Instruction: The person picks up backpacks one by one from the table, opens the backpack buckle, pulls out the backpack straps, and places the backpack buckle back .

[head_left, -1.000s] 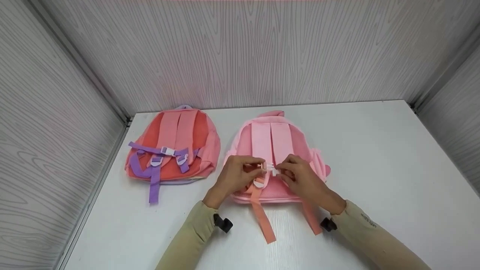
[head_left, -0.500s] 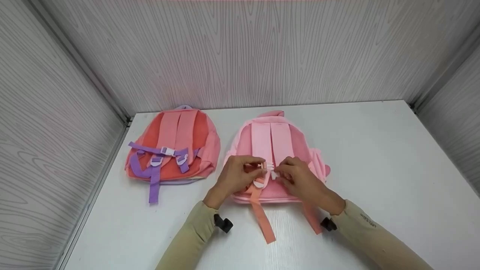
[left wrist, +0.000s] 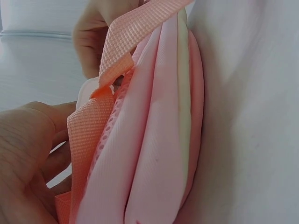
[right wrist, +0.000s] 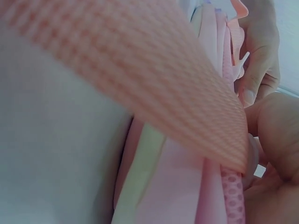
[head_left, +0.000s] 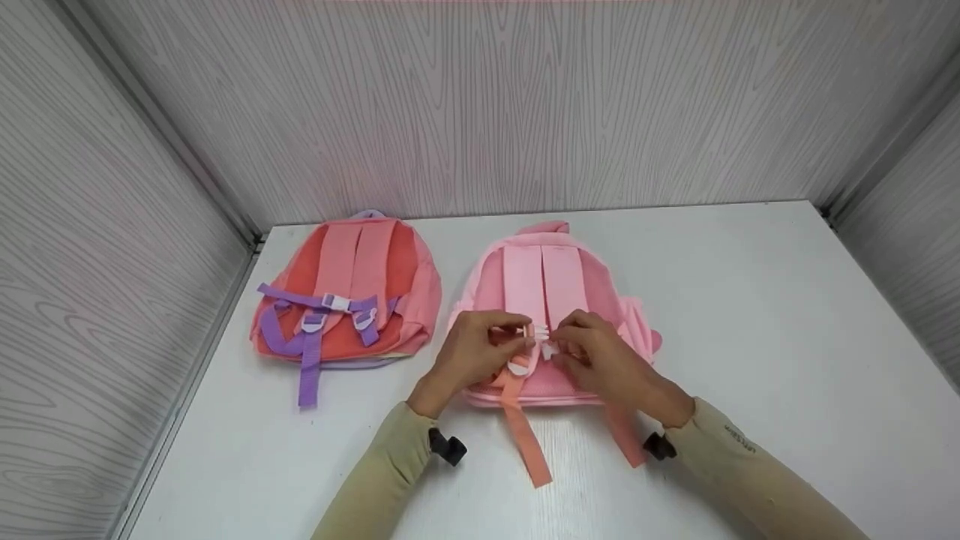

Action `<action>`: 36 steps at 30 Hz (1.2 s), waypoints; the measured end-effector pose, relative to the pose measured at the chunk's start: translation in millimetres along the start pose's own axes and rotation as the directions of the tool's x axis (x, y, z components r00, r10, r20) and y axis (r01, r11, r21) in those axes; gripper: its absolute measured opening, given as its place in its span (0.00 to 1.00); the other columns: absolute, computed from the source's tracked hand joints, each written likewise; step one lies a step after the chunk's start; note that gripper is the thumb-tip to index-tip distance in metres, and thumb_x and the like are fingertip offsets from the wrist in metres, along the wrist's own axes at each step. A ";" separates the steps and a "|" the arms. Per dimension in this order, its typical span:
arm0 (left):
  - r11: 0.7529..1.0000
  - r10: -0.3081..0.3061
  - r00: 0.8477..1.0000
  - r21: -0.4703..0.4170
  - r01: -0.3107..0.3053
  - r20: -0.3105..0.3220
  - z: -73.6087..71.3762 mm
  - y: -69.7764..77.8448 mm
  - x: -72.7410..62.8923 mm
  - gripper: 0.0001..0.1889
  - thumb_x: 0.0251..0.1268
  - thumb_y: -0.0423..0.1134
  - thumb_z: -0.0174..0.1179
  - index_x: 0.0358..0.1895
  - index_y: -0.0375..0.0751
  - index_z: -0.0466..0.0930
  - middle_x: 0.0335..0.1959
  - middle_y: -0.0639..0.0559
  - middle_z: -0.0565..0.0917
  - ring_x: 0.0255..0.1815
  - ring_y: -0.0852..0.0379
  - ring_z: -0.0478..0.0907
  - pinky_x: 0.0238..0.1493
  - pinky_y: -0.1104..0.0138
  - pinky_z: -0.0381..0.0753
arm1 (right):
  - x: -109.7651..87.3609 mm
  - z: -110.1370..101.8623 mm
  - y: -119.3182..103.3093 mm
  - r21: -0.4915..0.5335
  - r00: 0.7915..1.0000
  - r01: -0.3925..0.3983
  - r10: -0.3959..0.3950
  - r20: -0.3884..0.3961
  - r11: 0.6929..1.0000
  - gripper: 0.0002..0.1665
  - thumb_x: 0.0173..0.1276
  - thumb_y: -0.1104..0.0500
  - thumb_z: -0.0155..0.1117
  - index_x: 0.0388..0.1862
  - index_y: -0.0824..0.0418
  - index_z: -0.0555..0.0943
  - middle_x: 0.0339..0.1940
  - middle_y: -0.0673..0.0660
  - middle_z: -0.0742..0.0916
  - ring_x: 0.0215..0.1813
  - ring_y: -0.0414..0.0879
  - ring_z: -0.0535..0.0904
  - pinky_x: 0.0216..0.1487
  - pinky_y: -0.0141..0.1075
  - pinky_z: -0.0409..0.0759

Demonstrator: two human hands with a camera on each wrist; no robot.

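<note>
A pink backpack lies back panel up on the table, its shoulder straps facing me. My left hand pinches the pronged half of a white side-release buckle on an orange strap, prongs pointing right. My right hand, thumb and fingertips together, pinches the white socket half just below and right of the prongs. The two halves are apart. In the right wrist view a small white bit shows by the right hand's fingers; most of the socket is hidden there. Loose orange webbing passes by the left hand.
Left of the pink backpack lies a coral backpack with purple straps and a white buckle joined across it. Two orange strap ends hang toward the front of the white table. Grey wood-grain panels stand behind and at both sides.
The right hand shifts slightly around the socket half, its fingers spreading a little; the socket tilts lower than a second ago. The left hand stays in place with the pronged half.
</note>
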State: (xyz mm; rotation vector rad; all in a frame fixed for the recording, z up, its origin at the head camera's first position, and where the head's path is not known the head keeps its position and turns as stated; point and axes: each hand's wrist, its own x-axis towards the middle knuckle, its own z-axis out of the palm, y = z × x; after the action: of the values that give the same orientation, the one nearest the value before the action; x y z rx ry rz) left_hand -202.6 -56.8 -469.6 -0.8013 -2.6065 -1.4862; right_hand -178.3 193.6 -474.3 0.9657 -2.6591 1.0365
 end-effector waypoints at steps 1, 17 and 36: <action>1.000 -0.002 1.000 -0.002 0.002 0.002 -0.1 0.1 0.1 0.15 0.67 0.41 0.76 0.55 0.43 0.92 0.45 0.52 0.93 0.39 0.58 0.86 0.46 0.67 0.87 | 0.1 -1.0 -0.8 0.014 1.000 -0.006 0.006 0.001 1.000 0.12 0.71 0.67 0.74 0.52 0.61 0.89 0.43 0.54 0.83 0.41 0.44 0.74 0.40 0.33 0.75; 1.000 0.005 1.000 0.006 -0.005 0.018 0.1 -0.2 -0.5 0.17 0.68 0.44 0.76 0.56 0.43 0.92 0.44 0.53 0.92 0.38 0.56 0.85 0.44 0.68 0.85 | 8.8 -5.0 -8.1 0.099 0.997 -0.066 0.070 -0.042 0.993 0.20 0.68 0.67 0.75 0.59 0.64 0.86 0.55 0.57 0.88 0.56 0.53 0.82 0.59 0.47 0.87; 1.000 0.007 1.000 0.006 -0.007 0.027 1.1 2.5 0.3 0.16 0.68 0.41 0.75 0.56 0.42 0.92 0.48 0.51 0.93 0.43 0.55 0.89 0.49 0.63 0.89 | 16.5 5.1 -7.1 0.098 0.992 -0.019 0.031 -0.121 0.995 0.15 0.69 0.66 0.77 0.54 0.60 0.90 0.47 0.52 0.92 0.51 0.48 0.85 0.55 0.45 0.87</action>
State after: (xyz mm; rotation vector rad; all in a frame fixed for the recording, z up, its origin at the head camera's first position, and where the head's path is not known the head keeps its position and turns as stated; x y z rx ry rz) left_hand -201.5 -54.8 -468.2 -0.8347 -2.6229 -1.4748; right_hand -186.4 177.8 -468.7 0.8573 -2.5489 1.1993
